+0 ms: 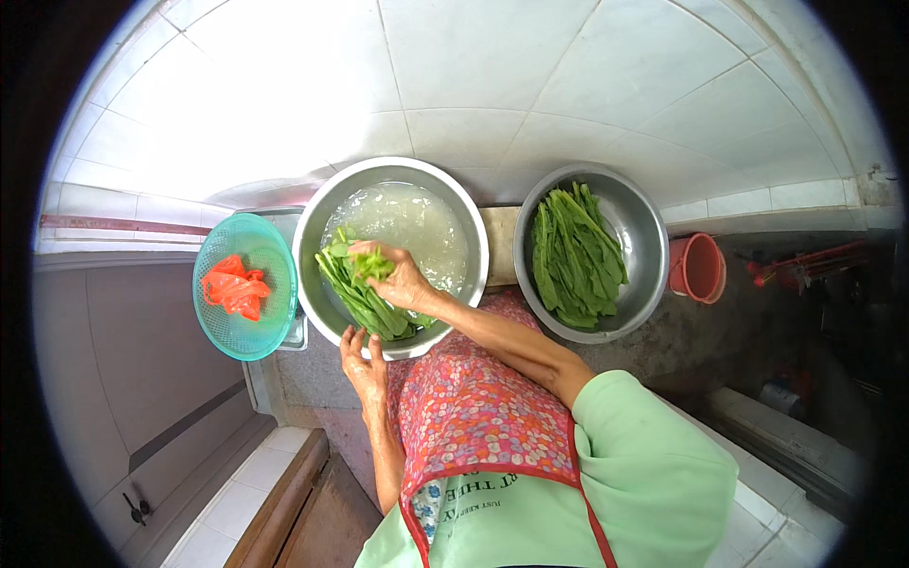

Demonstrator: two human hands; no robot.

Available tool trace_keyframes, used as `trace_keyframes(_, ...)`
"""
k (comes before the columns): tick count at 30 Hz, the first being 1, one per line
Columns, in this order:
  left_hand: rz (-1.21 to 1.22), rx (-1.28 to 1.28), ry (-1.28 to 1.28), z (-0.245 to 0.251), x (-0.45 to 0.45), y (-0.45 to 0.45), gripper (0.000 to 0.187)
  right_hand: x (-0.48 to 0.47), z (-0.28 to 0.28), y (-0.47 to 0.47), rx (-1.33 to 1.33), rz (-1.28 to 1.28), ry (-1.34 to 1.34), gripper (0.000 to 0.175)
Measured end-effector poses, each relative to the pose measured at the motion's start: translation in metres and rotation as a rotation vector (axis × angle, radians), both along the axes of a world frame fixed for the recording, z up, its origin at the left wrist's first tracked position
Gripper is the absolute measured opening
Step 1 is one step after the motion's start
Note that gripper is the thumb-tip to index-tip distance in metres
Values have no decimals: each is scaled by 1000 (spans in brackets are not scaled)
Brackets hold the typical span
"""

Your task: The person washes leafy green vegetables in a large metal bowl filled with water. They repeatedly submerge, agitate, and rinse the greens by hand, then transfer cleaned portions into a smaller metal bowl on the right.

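A large steel basin (481,263) in front of me holds cloudy water (419,220) and a pile of long leafy greens (355,302) along its left and near side. My right hand (399,278) reaches in over that pile and grips a small bunch of pale green leaves (373,265). At the near rim, my left hand (366,362) rests its spread fingertips on the metal; nothing shows inside its grasp. To the right stands a second steel basin (639,234), with more long leafy greens (575,255) laid in it.
A turquoise plastic colander (245,342) at the left contains a crumpled orange-red plastic bag (238,286). Red buckets (697,268) stand right of the second basin. Behind the basins rises a tiled wall (469,135). A grey door (163,341) lies at far left.
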State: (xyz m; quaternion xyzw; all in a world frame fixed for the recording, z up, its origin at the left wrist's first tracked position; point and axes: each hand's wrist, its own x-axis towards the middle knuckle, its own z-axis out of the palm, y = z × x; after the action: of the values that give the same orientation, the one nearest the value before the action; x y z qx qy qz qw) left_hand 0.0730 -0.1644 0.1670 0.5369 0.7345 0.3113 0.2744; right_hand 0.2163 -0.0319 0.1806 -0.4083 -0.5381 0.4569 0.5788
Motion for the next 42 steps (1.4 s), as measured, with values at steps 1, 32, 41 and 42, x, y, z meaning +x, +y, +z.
trace_keyframes(1, -27, -7, 27, 0, 1, 1, 30, 7, 4, 4, -178, -3, 119, 29)
trace_keyframes(32, 466, -551, -1351, -203, -72, 150, 55, 13, -191, 67, -904, 160, -546, 77)
trace_keyframes(41, 473, -567, -1492, -198, -68, 154, 54, -2, -216, 97, -1005, 463, -245, 46)
trace_keyframes(42, 459, -561, -1515, -197, -68, 155, 54, 7, -213, 103, -1044, 461, -230, 40)
